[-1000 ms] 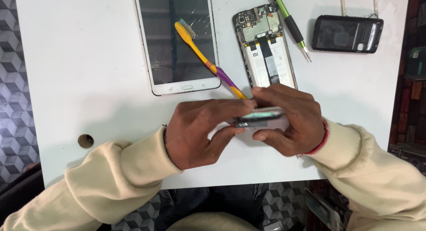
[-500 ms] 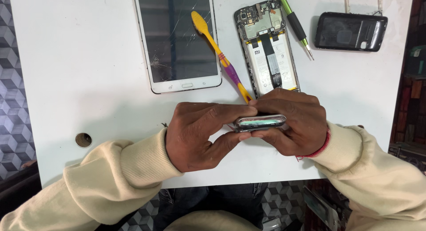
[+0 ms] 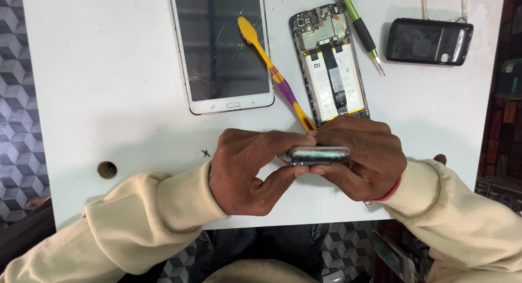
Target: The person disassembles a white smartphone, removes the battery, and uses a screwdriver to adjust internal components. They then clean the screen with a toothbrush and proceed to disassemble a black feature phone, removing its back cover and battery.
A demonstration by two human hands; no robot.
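Observation:
My left hand (image 3: 253, 171) and my right hand (image 3: 361, 160) both grip a slim silver phone (image 3: 319, 154), held edge-on above the near part of the white table (image 3: 109, 87). Fingers and thumbs of both hands pinch its long edges. Just beyond my hands lies an opened phone (image 3: 331, 63) with its battery and circuit board exposed. A yellow and purple toothbrush (image 3: 274, 71) lies diagonally next to it, its lower end touching my right fingers' area.
A white tablet (image 3: 220, 46) with a cracked screen lies at the back centre. A green and black screwdriver (image 3: 360, 30) and a black phone back cover (image 3: 429, 41) lie at the back right. A round hole (image 3: 107, 169) is near the table's front left.
The phone in my hands has turned from tilted to flat, edge-on. Both hands stay in the same spot.

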